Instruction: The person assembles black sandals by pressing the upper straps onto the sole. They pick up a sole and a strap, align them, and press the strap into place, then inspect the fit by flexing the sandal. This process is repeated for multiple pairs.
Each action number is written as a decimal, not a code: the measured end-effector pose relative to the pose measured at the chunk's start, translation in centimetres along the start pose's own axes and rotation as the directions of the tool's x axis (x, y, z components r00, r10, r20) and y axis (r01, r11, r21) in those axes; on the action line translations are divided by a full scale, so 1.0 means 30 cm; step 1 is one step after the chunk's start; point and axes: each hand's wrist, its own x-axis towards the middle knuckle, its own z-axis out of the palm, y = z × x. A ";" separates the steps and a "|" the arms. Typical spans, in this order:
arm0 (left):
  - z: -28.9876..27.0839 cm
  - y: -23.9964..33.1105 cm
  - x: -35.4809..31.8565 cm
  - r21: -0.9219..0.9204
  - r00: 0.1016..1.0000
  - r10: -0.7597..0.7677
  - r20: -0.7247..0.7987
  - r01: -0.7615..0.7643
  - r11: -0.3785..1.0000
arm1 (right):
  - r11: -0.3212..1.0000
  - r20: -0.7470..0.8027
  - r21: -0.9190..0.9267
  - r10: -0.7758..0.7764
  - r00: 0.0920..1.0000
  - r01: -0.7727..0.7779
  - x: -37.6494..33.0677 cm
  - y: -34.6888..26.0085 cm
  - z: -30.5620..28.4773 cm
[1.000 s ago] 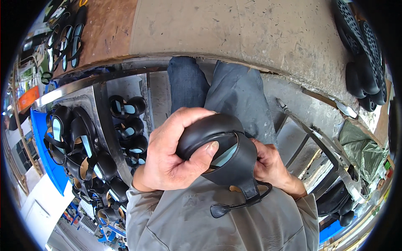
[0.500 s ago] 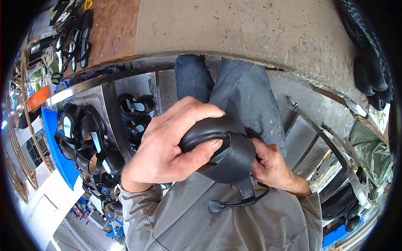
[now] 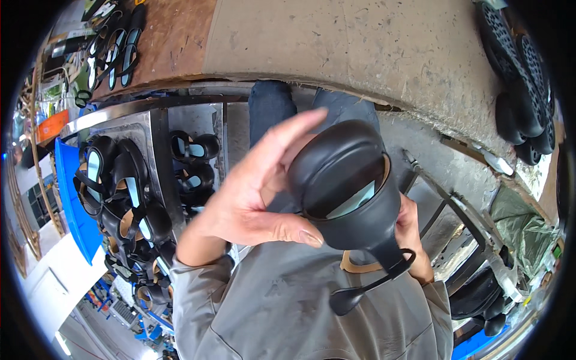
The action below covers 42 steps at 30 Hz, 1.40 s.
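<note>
A black slingback shoe (image 3: 354,192) with a pale blue insole is held up close in front of my chest, toe pointing up and its thin heel strap hanging below. My right hand (image 3: 413,240) grips it from underneath and behind, mostly hidden by the shoe. My left hand (image 3: 255,192) is beside the toe, fingers stretched out and apart, with only the thumb resting against the shoe's lower left edge.
A scuffed brown and grey worktable (image 3: 336,42) spans the top. Black soles (image 3: 522,84) are stacked at its right end, and blue insoles (image 3: 117,51) lie at its left. Metal shelves (image 3: 156,138) to my left hold several finished black shoes (image 3: 120,192).
The shoe has been raised closer to the camera. My left hand, which was wrapped over the toe, has opened and lifted its fingers off.
</note>
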 end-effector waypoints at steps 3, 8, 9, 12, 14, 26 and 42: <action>0.032 -0.136 -0.086 0.162 0.982 0.160 -0.098 -0.143 0.977 | 0.999 -0.028 -0.041 0.023 0.999 -0.024 -0.012 0.033 -0.020; 0.083 -0.169 -0.110 0.562 0.883 0.347 -0.315 -0.122 0.818 | 0.978 -0.070 0.182 0.116 0.991 -0.102 -0.007 0.023 -0.005; 0.089 -0.175 -0.109 0.624 0.861 0.389 -0.329 -0.111 0.773 | 0.977 -0.077 0.187 0.124 0.989 -0.107 -0.004 0.020 -0.003; 0.100 -0.173 -0.112 0.711 0.818 0.472 -0.329 -0.114 0.694 | 0.999 0.027 0.015 0.041 0.999 -0.041 -0.017 0.072 -0.024; 0.099 -0.173 -0.111 0.773 0.794 0.512 -0.328 -0.086 0.629 | 0.998 0.039 -0.054 0.037 0.999 -0.035 -0.022 0.076 -0.021; 0.020 -0.093 -0.084 0.816 0.842 0.537 -0.056 -0.271 0.511 | 0.974 -0.116 0.019 0.225 0.968 -0.224 -0.057 0.069 0.066; -0.024 0.033 -0.213 0.687 0.873 0.478 -0.098 -0.288 0.667 | 0.986 0.121 0.031 0.156 0.980 -0.161 -0.152 -0.021 0.008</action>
